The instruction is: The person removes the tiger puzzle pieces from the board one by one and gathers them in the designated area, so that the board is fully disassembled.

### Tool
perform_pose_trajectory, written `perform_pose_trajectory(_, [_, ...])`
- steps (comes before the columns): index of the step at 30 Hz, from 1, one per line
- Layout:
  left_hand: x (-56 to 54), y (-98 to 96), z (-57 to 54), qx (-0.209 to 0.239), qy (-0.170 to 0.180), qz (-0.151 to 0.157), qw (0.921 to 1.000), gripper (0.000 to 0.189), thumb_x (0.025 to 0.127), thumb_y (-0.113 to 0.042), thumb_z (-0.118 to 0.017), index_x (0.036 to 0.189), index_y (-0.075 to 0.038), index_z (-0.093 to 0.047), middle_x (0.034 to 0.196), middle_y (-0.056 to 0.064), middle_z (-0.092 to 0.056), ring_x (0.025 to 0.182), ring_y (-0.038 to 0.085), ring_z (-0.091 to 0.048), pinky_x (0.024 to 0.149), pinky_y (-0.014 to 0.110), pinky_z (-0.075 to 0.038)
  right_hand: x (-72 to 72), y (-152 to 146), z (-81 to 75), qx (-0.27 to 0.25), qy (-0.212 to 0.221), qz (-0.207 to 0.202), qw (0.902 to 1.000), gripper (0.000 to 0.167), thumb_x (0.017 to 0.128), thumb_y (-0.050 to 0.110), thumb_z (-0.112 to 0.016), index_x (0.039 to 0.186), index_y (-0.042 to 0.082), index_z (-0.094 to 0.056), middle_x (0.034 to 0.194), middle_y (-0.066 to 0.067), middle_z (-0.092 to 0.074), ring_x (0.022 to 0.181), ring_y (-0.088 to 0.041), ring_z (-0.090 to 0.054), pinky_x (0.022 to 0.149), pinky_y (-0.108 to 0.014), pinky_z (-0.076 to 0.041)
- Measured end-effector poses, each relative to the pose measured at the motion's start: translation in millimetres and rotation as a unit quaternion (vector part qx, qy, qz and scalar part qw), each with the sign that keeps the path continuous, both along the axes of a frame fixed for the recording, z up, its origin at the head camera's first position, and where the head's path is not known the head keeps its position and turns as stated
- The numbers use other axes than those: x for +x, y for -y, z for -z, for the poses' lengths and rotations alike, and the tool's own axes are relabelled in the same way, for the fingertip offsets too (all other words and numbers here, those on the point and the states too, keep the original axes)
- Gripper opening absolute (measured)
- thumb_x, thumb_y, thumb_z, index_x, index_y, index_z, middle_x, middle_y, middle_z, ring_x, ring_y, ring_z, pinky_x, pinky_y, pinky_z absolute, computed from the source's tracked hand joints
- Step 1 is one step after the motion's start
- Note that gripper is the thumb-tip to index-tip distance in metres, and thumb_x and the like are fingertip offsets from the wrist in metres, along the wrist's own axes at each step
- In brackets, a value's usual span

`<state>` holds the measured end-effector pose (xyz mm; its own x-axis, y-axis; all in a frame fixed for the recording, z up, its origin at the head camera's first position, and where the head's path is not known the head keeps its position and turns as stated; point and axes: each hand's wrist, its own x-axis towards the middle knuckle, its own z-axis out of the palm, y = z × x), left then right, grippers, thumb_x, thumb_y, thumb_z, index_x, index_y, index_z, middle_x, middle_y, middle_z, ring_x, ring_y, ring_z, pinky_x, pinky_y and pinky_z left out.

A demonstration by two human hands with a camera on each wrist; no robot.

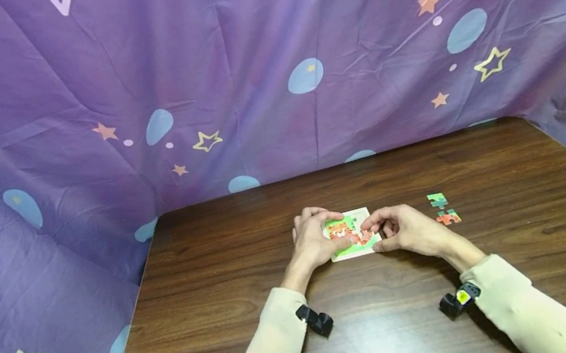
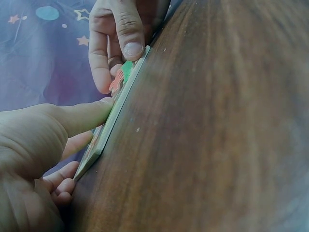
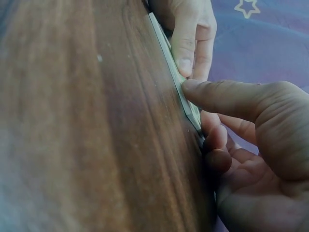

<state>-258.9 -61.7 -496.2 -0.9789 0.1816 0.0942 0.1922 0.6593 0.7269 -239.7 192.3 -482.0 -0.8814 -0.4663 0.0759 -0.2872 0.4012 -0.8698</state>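
A small square puzzle board [image 1: 338, 257] with a pale rim lies flat on the table, with orange and green pieces in it. My left hand [image 1: 315, 239] holds the board at its left side, thumb over the picture and fingers along the edge. At the board's right side, my right hand [image 1: 408, 232] pinches an orange and green puzzle piece [image 2: 121, 77], which stands tilted above the board in the left wrist view. In the right wrist view, my right thumb [image 3: 193, 86] is by the board's edge; the piece is hidden there.
Two loose puzzle pieces, one green [image 1: 437, 199] and one orange and teal [image 1: 449, 217], lie right of the board. A brown wooden table [image 1: 215, 310] bears everything. Purple cloth [image 1: 246, 83] with stars hangs behind and at the sides.
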Motion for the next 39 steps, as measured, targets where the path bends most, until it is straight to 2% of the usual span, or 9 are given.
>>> perform_pose_trajectory(12, [-0.4,0.0,0.9,0.004,0.001,-0.002,1.0000,0.056,0.076,-0.028,-0.104,0.127,-0.028,-0.084,0.145,0.001,-0.061,0.133,0.025,-0.048,0.116,0.047,-0.039,-0.6,-1,-0.2,0.001,-0.004,-0.001,1.0000,0.042,0.083,0.005,-0.095,0.122,0.004,-0.080,0.102,-0.011,-0.071,0.075,-0.011,-0.058,0.063,-0.021,-0.049])
perform_pose_trajectory(29, [1.1,0.6,1.3,-0.007,0.007,-0.004,0.9999,0.054,0.078,-0.029,-0.103,0.129,-0.029,-0.083,0.147,0.001,-0.060,0.134,0.025,-0.048,0.115,0.046,-0.040,-2.6,-5,-0.2,-0.021,0.003,-0.028,0.9994,0.039,0.087,0.008,-0.093,0.123,0.003,-0.079,0.101,-0.012,-0.070,0.075,-0.011,-0.058,0.062,-0.021,-0.049])
perform_pose_trajectory(33, [0.8,1.1,0.9,-0.005,0.006,-0.003,1.0000,0.054,0.078,-0.029,-0.103,0.128,-0.028,-0.083,0.147,0.001,-0.061,0.133,0.025,-0.048,0.115,0.046,-0.040,-3.7,-6,-3.1,-0.010,0.007,-0.030,0.9995,0.037,0.088,0.011,-0.093,0.123,0.007,-0.079,0.099,-0.009,-0.070,0.075,-0.011,-0.059,0.062,-0.021,-0.049])
perform_pose_trajectory(39, [1.0,0.6,0.9,0.002,0.006,0.000,1.0000,0.054,0.078,-0.028,-0.103,0.128,-0.027,-0.084,0.146,0.001,-0.061,0.135,0.026,-0.048,0.116,0.047,-0.040,-3.4,-9,-9.8,-0.016,0.008,-0.043,0.9989,0.038,0.091,0.005,-0.088,0.127,0.003,-0.077,0.089,-0.005,-0.066,0.076,-0.011,-0.059,0.062,-0.022,-0.049])
